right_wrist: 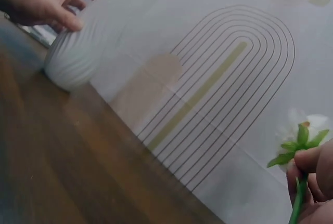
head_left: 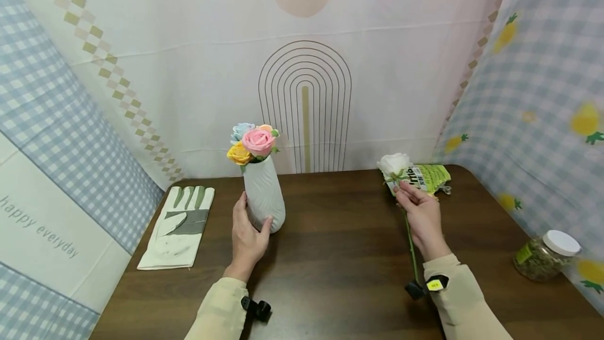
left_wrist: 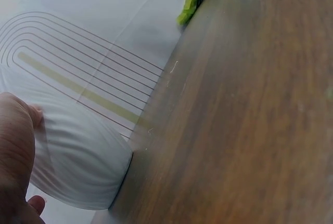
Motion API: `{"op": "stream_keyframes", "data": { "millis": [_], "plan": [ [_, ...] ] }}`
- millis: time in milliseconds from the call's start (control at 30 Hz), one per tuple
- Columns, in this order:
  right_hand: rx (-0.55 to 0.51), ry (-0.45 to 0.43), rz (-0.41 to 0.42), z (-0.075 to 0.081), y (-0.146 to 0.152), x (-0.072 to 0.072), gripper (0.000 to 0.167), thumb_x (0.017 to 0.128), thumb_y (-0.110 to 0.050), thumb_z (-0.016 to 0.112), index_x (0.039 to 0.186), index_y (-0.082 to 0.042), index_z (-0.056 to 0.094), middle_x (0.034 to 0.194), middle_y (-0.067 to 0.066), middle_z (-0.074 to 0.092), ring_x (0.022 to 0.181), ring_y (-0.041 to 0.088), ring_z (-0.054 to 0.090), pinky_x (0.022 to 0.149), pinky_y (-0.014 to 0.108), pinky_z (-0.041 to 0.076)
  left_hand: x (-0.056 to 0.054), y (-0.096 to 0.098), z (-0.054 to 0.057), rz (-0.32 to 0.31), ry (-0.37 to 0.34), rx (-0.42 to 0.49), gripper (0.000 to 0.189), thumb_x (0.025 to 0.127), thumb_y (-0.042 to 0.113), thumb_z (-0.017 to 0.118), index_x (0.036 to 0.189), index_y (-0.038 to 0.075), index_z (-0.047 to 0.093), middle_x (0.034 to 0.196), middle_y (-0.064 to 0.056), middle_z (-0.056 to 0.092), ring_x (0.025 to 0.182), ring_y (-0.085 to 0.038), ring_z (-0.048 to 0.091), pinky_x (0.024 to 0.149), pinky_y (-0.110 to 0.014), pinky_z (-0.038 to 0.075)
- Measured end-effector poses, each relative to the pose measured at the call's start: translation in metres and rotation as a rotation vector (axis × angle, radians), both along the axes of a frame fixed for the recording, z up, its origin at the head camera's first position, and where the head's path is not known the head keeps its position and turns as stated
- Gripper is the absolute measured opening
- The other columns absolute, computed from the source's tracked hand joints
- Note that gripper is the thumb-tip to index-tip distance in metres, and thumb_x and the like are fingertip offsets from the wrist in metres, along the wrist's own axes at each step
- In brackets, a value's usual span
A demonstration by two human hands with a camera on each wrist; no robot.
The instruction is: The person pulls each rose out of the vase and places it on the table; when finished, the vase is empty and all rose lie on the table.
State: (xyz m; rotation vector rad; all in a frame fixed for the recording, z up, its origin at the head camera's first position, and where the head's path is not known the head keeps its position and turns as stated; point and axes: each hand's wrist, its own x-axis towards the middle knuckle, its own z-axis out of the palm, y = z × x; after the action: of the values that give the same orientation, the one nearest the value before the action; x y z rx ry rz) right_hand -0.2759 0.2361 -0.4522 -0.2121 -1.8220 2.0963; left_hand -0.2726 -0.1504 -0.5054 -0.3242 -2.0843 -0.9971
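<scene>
A white ribbed vase (head_left: 265, 193) stands on the table and holds several artificial roses, with a pink rose (head_left: 258, 141) in front, a yellow rose (head_left: 239, 154) and a pale blue one. My left hand (head_left: 250, 237) grips the vase low down, thumb on the near side and fingers around its left. The vase's base meets the tabletop in the left wrist view. Over on the right, my right hand (head_left: 421, 216) pinches the green stem of a white rose (head_left: 394, 165) just under the bloom. The stem hangs down past the palm toward the wrist.
A white and green work glove (head_left: 176, 230) lies on the table's left side. Behind the right hand lies a green packet (head_left: 431, 176) with a clip. A lidded jar of dried leaves (head_left: 542, 256) stands at the right edge. Printed cloth hangs around the table (head_left: 330, 277).
</scene>
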Motion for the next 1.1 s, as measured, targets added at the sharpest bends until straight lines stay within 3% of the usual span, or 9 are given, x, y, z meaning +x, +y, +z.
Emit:
{"op": "stream_keyframes", "data": {
  "millis": [167,267,533,667,800,1100],
  "plan": [
    [0.057,-0.022,0.032,-0.008,0.007,0.003,0.043,0.087,-0.006,0.069,0.125,0.013,0.057,0.096,-0.009,0.068,0.084,0.005,0.065,0.073,0.017,0.052,0.001,-0.001,0.001,-0.002,0.002,0.009,0.09,0.077,0.011,0.08,0.148,0.001,0.027,0.14,-0.021,0.041,0.129,-0.032,0.041,0.101,-0.047,0.035],
    [0.064,-0.048,0.015,-0.012,0.012,0.005,0.043,0.085,-0.009,0.072,0.121,0.011,0.06,0.095,-0.005,0.067,0.08,0.007,0.064,0.071,0.019,0.053,0.001,-0.001,0.001,0.001,0.001,0.006,0.089,0.077,0.011,0.08,0.148,0.0,0.027,0.14,-0.02,0.04,0.129,-0.032,0.041,0.102,-0.046,0.034],
    [0.246,-0.101,-0.066,-0.017,0.027,0.014,0.04,0.082,-0.023,0.077,0.112,0.002,0.069,0.093,-0.009,0.067,0.088,0.008,0.054,0.065,0.016,0.047,-0.001,0.0,0.0,-0.004,-0.033,0.007,0.088,0.078,0.013,0.078,0.148,0.002,0.027,0.141,-0.02,0.04,0.13,-0.031,0.04,0.102,-0.047,0.034],
    [0.371,-0.082,0.021,-0.022,0.042,0.02,0.041,0.084,-0.027,0.075,0.111,0.003,0.069,0.09,-0.011,0.068,0.078,0.005,0.057,0.061,0.022,0.049,-0.001,0.002,0.001,-0.006,-0.036,0.005,0.089,0.078,0.013,0.079,0.149,0.003,0.027,0.141,-0.02,0.04,0.129,-0.033,0.04,0.102,-0.048,0.034],
    [0.532,-0.08,0.133,-0.028,0.058,0.025,0.04,0.086,-0.032,0.073,0.11,0.001,0.071,0.094,-0.009,0.072,0.082,0.002,0.061,0.065,0.024,0.051,-0.001,0.002,0.001,-0.006,-0.03,-0.001,0.088,0.078,0.013,0.079,0.149,0.003,0.027,0.141,-0.019,0.04,0.129,-0.033,0.041,0.101,-0.048,0.035],
    [0.559,-0.066,0.254,-0.038,0.081,0.025,0.047,0.088,-0.029,0.071,0.116,0.008,0.066,0.105,0.004,0.072,0.094,-0.002,0.061,0.073,0.02,0.051,0.001,0.001,-0.001,0.008,0.017,0.012,0.089,0.076,0.009,0.08,0.148,0.001,0.029,0.139,-0.022,0.041,0.127,-0.034,0.042,0.1,-0.046,0.035]
  ]
}}
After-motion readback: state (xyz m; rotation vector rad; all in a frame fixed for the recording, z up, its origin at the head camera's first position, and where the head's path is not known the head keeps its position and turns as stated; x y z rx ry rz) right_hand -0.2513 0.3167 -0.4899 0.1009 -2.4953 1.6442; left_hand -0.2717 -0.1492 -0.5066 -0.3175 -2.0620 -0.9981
